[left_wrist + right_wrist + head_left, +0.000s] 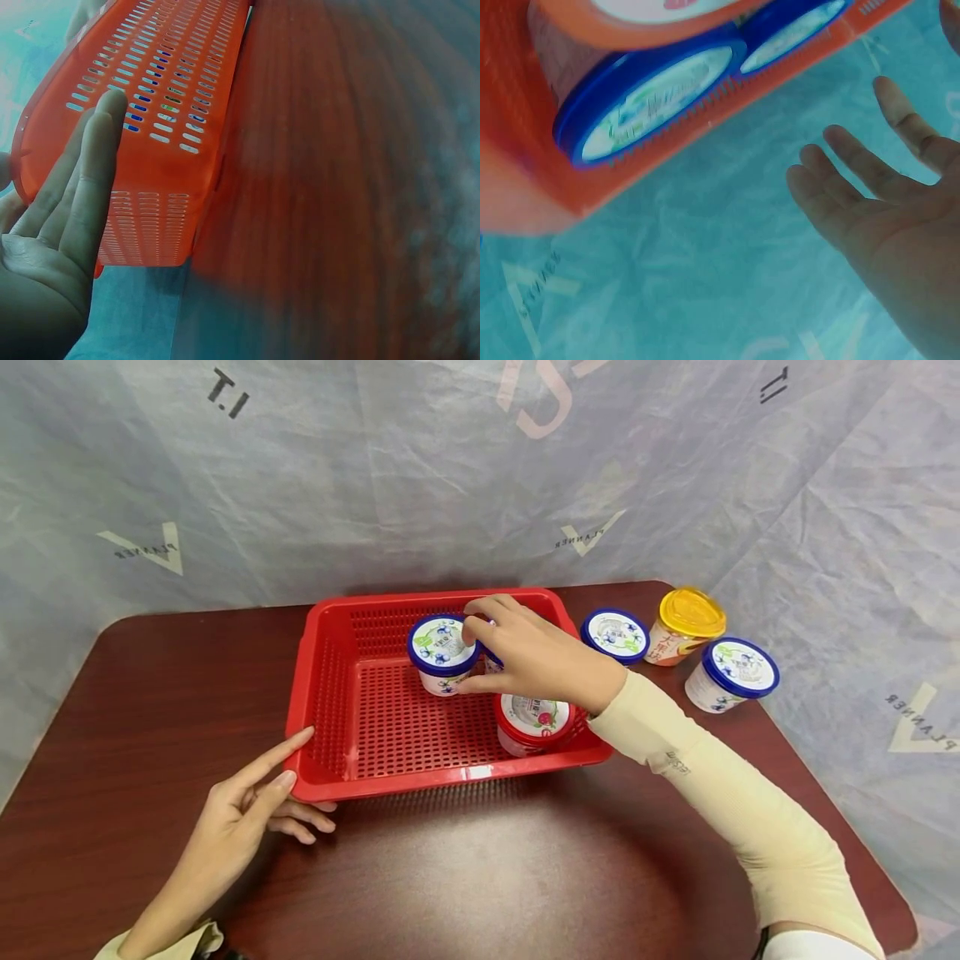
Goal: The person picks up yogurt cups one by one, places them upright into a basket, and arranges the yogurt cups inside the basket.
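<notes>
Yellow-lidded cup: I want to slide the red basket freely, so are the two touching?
Apart. The head view shows the yellow-lidded cup standing right of the red basket, with bare tabletop visible between them.

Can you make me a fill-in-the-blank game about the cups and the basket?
1. The basket is colored ____.
2. Outside the basket, the only lid that isn't blue is ____.
3. Inside, the cup nearest the front rim is topped in ____.
4. The hand above those cups is the person's ____.

Missing words: red; yellow; red; right.
</notes>
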`<state>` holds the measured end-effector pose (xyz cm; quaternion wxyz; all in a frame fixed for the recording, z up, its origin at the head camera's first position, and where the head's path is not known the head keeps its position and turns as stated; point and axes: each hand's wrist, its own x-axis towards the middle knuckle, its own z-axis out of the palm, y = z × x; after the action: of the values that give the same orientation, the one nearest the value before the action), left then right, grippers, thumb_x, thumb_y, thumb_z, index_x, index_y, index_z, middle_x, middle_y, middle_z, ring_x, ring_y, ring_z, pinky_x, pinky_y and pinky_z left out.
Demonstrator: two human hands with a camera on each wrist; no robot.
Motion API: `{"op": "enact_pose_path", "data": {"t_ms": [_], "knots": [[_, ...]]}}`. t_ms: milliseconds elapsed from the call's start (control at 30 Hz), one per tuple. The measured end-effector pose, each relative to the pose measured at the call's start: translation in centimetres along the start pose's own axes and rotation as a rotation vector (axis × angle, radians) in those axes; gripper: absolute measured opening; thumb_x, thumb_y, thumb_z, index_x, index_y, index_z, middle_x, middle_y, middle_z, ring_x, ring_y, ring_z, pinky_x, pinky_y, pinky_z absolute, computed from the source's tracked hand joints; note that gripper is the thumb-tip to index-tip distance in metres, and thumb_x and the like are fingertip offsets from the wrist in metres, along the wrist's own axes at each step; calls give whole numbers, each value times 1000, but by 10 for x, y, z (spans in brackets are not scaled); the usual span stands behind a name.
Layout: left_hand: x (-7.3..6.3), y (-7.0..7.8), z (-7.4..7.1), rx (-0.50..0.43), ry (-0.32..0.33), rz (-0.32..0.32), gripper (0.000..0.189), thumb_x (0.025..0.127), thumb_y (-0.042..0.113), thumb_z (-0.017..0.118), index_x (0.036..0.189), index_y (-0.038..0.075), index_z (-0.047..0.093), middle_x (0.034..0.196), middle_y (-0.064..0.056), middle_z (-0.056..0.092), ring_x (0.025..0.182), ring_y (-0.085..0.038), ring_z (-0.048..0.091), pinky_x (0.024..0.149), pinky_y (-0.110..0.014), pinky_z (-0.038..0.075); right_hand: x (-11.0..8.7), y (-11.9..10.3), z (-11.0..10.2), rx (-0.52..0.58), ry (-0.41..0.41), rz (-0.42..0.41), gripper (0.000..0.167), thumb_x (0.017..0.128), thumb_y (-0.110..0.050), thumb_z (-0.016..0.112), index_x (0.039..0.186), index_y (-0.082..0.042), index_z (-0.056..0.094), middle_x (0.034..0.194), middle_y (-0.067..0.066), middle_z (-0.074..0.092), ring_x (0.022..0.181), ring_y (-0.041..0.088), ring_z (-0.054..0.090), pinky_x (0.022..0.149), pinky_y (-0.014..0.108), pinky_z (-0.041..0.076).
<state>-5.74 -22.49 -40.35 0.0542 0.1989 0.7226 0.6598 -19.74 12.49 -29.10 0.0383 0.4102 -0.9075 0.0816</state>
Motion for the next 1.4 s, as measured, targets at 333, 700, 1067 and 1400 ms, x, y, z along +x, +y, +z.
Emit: {"op": "enact_pose_path", "data": {"t_ms": [333,700,1067,1400], "knots": [[1,1,-1,19,-1,-35,49,107,-1,35,155,7,32,88,-26,72,73,-34,74,57,-45,60,-33,0,-10,-24,0,115,57,86,-49,75,123,-7,62,135,14,52,133,30,41,112,48,39],[0,0,-1,3,3,-24,49,107,-3,35,155,6,32,93,-16,75,73,-34,74,57,-46,60,-68,11,-14,22,71,181,61,85,-47,77,128,-6,61,134,15,52,129,30,44,108,49,43],[1,0,0,17,8,-11,50,106,-4,35,155,5,32,91,-19,74,72,-33,74,57,-45,60,-109,27,-29,98,247,270,48,86,-33,79,121,-4,61,133,15,54,128,32,45,106,53,39],[3,-2,-2,-76,-17,77,50,103,-12,34,152,-6,29,91,-26,72,70,-34,73,54,-43,59,-137,65,-53,88,403,473,43,91,-25,74,122,0,59,129,17,57,128,40,43,108,57,33]]}}
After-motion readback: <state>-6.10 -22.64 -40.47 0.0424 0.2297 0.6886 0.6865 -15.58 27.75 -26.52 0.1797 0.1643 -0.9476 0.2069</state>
